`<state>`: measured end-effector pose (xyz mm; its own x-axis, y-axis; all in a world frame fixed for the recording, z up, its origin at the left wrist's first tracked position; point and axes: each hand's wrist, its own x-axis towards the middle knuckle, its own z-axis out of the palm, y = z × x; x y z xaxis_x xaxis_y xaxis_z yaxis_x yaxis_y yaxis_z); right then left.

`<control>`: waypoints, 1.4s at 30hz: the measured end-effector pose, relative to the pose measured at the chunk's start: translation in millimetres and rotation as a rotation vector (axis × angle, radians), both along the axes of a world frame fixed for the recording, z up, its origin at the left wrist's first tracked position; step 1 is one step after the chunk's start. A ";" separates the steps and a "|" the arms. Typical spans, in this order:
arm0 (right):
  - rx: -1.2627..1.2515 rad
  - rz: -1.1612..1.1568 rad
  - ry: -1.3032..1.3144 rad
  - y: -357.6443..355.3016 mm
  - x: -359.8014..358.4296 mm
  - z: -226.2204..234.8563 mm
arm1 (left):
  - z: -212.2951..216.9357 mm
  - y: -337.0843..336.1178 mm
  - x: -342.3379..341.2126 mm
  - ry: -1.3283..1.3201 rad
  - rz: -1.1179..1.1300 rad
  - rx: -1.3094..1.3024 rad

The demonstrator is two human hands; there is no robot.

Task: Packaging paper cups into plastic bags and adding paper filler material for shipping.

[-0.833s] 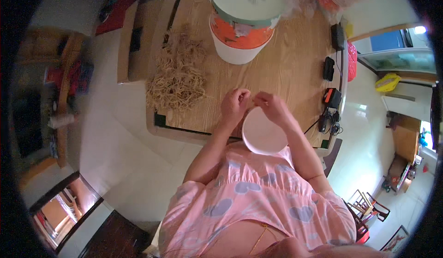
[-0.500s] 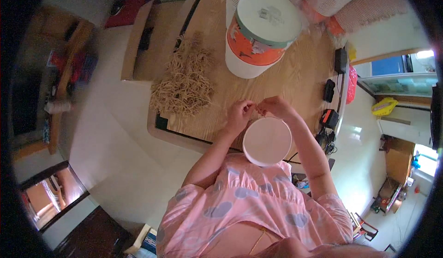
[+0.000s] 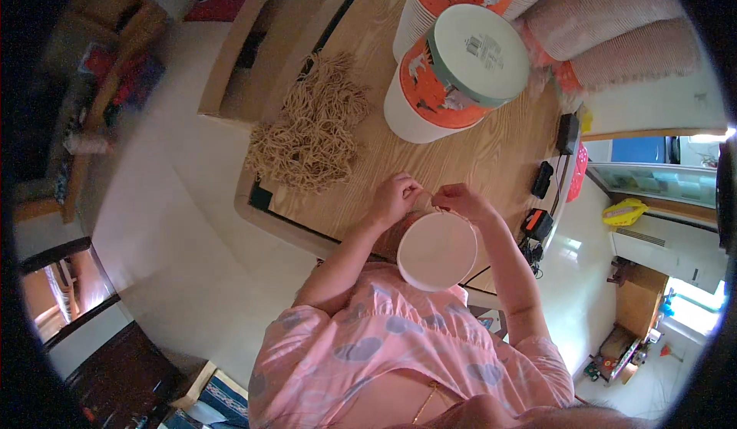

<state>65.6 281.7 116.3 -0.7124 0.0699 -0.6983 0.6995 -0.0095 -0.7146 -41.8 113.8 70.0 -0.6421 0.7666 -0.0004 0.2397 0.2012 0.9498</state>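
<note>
A white round paper tub (image 3: 437, 252) is at the near table edge, against my body, with its pale round face turned up. My left hand (image 3: 398, 196) is closed in a pinch just beyond its far left rim. My right hand (image 3: 462, 200) is pinched at the far rim, slightly apart from the left. A thin beige cord (image 3: 441, 209) seems to run between the fingertips of both hands; its ends are hidden. Left of the hands lies a loose pile of beige twisted cords (image 3: 311, 133) on the wooden table (image 3: 368, 176).
Stacked tubs with orange bands and a green-edged top (image 3: 480, 54) stand at the far side. Plastic-wrapped stacks (image 3: 614, 26) lie at the far right. Black adapters and cables (image 3: 537, 224) line the right edge. An open cardboard box (image 3: 230, 84) stands beyond the left edge.
My hands have parted slightly, the right one moving a little right. The tub has shifted slightly left and nearer in view. The whole view has turned a little.
</note>
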 end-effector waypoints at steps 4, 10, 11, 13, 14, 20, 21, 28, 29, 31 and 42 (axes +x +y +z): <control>0.020 0.074 -0.083 3.9 2.7 18.7 | -11.8 -8.6 -3.0 0.069 0.145 -0.075; -0.149 -0.023 0.108 9.1 25.8 -5.4 | 8.3 -0.4 1.0 0.154 -0.103 -0.104; -0.144 -0.022 0.106 8.0 26.4 -6.5 | 6.8 3.3 4.7 0.131 -0.165 0.000; -0.122 -0.038 0.053 -0.6 19.2 2.6 | -5.1 6.1 9.9 0.110 -0.222 0.105; -0.120 -0.034 0.054 -0.5 20.8 -1.2 | -18.0 6.8 12.1 -0.024 -0.240 0.022; -0.067 -0.144 0.190 -1.3 27.3 -6.5 | -18.3 11.6 13.8 -0.188 -0.298 -0.085; -0.078 -0.108 0.207 -1.0 23.7 3.1 | -17.3 11.9 13.7 -0.187 -0.284 -0.082; -0.107 0.076 0.280 12.1 16.8 -11.6 | -19.0 12.8 14.9 -0.160 -0.242 -0.076; -0.109 0.078 0.279 13.9 16.0 -12.0 | -19.7 13.4 14.2 -0.157 -0.258 -0.081; -0.078 0.115 0.194 15.4 12.5 -7.8 | -21.7 12.5 13.9 -0.156 -0.272 -0.089; -0.001 0.366 0.354 24.2 9.1 23.1 | -40.7 9.2 15.8 -0.101 -0.265 0.092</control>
<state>74.7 305.9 139.4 -0.8831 -0.2289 -0.4096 0.3722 0.1899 -0.9085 -26.0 122.9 29.3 -0.4198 0.9073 0.0233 0.1754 0.0559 0.9829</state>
